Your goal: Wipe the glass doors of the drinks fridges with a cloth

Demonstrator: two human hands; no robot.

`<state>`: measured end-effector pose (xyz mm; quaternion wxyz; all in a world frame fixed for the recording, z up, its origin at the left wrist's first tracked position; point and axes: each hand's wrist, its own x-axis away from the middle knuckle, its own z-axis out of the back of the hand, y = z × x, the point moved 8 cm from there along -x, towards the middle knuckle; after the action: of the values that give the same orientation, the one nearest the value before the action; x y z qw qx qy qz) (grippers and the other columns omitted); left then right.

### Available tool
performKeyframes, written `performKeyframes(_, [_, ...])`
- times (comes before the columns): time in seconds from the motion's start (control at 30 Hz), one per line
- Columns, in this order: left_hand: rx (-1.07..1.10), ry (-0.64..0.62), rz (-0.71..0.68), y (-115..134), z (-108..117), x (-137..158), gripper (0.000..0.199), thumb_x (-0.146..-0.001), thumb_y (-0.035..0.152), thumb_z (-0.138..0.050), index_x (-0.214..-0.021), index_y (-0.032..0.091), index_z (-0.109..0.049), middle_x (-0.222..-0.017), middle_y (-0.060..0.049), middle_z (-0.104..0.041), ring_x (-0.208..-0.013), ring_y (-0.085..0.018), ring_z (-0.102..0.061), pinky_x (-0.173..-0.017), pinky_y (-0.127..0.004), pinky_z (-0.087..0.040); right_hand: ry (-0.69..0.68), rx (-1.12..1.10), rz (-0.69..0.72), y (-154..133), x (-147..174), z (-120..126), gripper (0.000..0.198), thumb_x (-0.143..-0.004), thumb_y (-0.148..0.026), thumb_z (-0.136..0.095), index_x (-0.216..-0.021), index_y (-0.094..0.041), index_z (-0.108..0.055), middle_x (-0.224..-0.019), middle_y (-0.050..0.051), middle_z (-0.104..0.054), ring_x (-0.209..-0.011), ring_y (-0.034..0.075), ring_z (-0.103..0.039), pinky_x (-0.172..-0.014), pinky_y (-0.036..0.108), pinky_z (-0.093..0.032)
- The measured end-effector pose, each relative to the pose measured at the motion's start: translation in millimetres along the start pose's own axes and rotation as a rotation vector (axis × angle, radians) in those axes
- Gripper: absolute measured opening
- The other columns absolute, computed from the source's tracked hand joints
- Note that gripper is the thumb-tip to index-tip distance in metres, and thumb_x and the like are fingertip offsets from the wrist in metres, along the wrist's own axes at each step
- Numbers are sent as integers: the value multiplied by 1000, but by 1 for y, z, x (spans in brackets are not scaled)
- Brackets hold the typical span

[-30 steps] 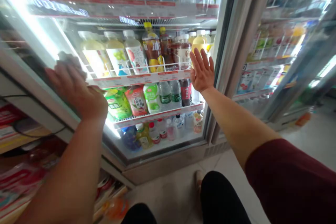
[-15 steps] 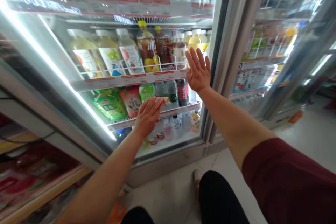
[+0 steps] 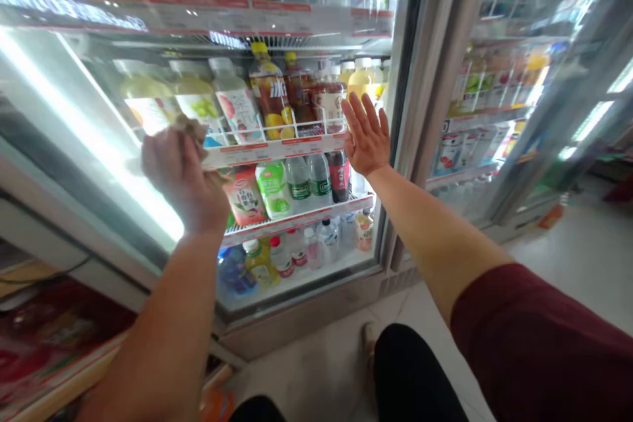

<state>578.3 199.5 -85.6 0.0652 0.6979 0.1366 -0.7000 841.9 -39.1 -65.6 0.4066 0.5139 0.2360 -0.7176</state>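
My left hand [image 3: 180,175], blurred by motion, is closed around a crumpled brownish cloth [image 3: 192,135]. It is at the left part of the glass door, in front of the middle shelf's bottles; part of the cloth is hidden by the fingers. My right hand [image 3: 366,138] lies flat with fingers spread against the glass door [image 3: 297,95], near its right frame. Behind the glass, bottles of tea [image 3: 271,89] and pale juice [image 3: 232,99] stand in rows.
A metal door frame [image 3: 438,79] separates this cooler from another drinks cooler [image 3: 475,112] on the right. At the lower left is a shelf [image 3: 64,376] with red packages. My legs [image 3: 415,369] are on the pale tiled floor [image 3: 316,356].
My left hand has moved left and up across the glass with the cloth, from the lower shelf's bottles to the middle shelf's left side. My right hand has stayed against the door.
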Motion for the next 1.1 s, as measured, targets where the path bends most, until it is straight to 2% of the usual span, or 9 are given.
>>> performKeyframes(0.1, [-32, -56, 117, -13, 26, 82, 55, -108, 33, -43, -158, 13, -55, -161, -23, -53, -161, -38, -37, -130, -67, -32, -14, 1, 6, -1, 0, 0, 69, -109, -37, -18, -177, -30, -21, -180, 1, -34, -172, 28, -17, -137, 65, -20])
performKeyframes(0.2, [-54, -125, 148, -29, 38, 113, 56, -104, 27, -45, -159, 17, -55, -163, -22, -52, -161, -40, -36, -129, -69, -34, -5, 6, 7, 0, 0, -1, 70, -107, -35, -19, -176, -28, -23, -180, 2, -34, -172, 29, -17, -137, 65, -21])
performKeyframes(0.33, [-128, -1, 103, -61, 47, 52, 62, -103, 19, -40, -163, 4, -47, -169, -24, -43, -165, -38, -28, -133, -65, -27, 23, 16, -8, 3, 0, -2, 70, -104, -32, -24, -173, -26, -34, -179, 3, -37, -171, 28, -21, -137, 63, -22])
performKeyframes(0.47, [-127, -1, 149, -74, 31, -19, 64, -102, 18, -43, -164, 3, -44, -173, -21, -38, -166, -35, -24, -136, -62, -23, 27, -4, -9, 0, 1, 2, 69, -105, -33, -26, -173, -26, -34, -178, 3, -39, -171, 28, -22, -137, 63, -23])
performKeyframes(0.57, [-36, -56, 89, -34, 12, -12, 62, -106, 16, -41, -166, 4, -41, -174, -22, -36, -168, -35, -19, -136, -65, -19, 5, -11, -21, -1, 1, 4, 68, -105, -33, -26, -173, -27, -35, -178, 3, -39, -171, 27, -22, -138, 62, -23])
performKeyframes(0.67, [147, -142, -76, 35, -1, 42, 64, -106, 14, -45, -170, 13, -38, -172, -21, -39, -168, -35, -21, -136, -66, -19, -22, -6, -33, -1, 0, 4, 69, -104, -33, -27, -173, -28, -34, -179, 1, -37, -172, 26, -20, -138, 62, -22])
performKeyframes(0.83, [255, -381, -310, 103, -10, 118, 63, -102, 10, -52, -161, 33, -54, -145, -7, -71, -148, -24, -59, -130, -46, -45, -21, -31, -31, -2, -1, 4, 71, -104, -33, -21, -175, -28, -29, -178, -4, -38, -173, 26, -12, -139, 63, -17])
performKeyframes(0.93, [259, -400, -342, 95, -18, 96, 56, -105, 14, -54, -157, 33, -60, -147, -5, -70, -147, -24, -59, -129, -46, -46, -5, -48, -31, -3, -1, 5, 72, -104, -35, -15, -173, -30, -33, -175, -8, -43, -173, 27, -8, -140, 61, -15])
performKeyframes(1.1, [175, -180, -78, 60, -38, -19, 53, -109, 26, -46, -161, 20, -53, -167, -9, -51, -167, -29, -26, -139, -61, -22, -29, -22, -27, -3, -1, 4, 70, -105, -35, -23, -175, -27, -28, -180, 0, -36, -172, 27, -17, -138, 63, -18])
